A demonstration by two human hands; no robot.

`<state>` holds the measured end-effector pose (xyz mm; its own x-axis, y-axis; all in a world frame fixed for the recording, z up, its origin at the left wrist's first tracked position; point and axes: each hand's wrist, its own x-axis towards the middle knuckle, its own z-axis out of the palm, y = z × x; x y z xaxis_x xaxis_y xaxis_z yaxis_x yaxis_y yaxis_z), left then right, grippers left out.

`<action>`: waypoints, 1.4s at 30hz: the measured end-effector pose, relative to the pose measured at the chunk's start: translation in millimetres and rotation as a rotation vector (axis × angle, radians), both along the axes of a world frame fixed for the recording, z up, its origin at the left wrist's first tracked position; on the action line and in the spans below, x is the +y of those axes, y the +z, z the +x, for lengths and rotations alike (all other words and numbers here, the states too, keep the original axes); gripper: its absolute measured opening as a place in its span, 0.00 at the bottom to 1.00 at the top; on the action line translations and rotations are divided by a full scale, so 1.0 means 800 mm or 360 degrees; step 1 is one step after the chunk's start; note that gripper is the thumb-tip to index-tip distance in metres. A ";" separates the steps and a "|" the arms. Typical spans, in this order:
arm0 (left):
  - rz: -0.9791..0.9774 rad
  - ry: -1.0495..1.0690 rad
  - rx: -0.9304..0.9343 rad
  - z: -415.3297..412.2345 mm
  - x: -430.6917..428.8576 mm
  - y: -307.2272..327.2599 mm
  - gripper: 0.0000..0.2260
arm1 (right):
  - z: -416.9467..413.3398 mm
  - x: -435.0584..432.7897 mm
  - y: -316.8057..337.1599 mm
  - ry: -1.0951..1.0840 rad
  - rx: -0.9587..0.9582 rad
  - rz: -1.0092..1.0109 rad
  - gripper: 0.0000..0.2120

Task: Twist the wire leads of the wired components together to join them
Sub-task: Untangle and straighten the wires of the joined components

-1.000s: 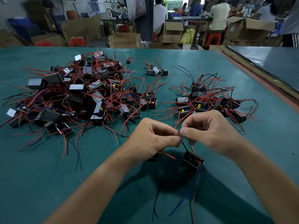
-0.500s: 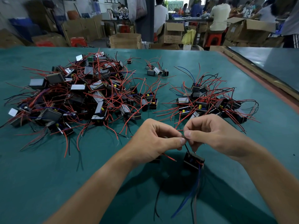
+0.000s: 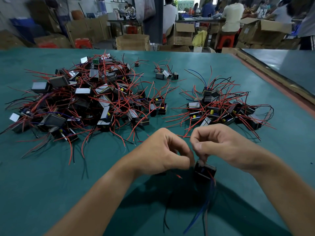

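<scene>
My left hand point(image 3: 163, 150) and my right hand point(image 3: 219, 145) meet fingertip to fingertip above the green table point(image 3: 51, 184), each pinching thin wire leads that are mostly hidden between the fingers. Under my right hand hangs a small black wired component point(image 3: 204, 170), with blue, black and red leads point(image 3: 202, 213) trailing toward me. A second dark component is largely hidden beneath my left hand, and a short red lead end point(image 3: 178, 175) pokes out below it.
A big heap of black components with red leads point(image 3: 81, 103) covers the left of the table. A smaller heap point(image 3: 225, 109) lies at the right, a few loose ones point(image 3: 165, 74) farther back. Cardboard boxes and seated people fill the background.
Both hands have dropped slightly toward me and curled tighter over the leads. The hanging component has shifted a little nearer with them.
</scene>
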<state>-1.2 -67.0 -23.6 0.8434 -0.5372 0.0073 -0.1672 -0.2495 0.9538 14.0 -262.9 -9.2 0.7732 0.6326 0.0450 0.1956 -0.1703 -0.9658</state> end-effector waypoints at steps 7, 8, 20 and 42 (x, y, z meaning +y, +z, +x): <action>-0.0149 0.0132 0.0011 0.002 -0.007 -0.006 0.05 | 0.008 -0.017 0.000 -0.0126 -0.0080 0.0085 0.01; -0.0171 0.0141 0.0005 0.003 -0.006 -0.006 0.04 | 0.010 -0.019 -0.002 -0.0103 -0.0089 0.0043 0.02; -0.0226 0.0244 0.0000 0.006 -0.006 -0.009 0.07 | 0.011 -0.018 -0.005 -0.0239 -0.0504 -0.0235 0.03; -0.0129 0.0333 -0.0287 0.004 -0.012 -0.013 0.05 | 0.008 -0.016 0.001 -0.0163 -0.0115 -0.0058 0.05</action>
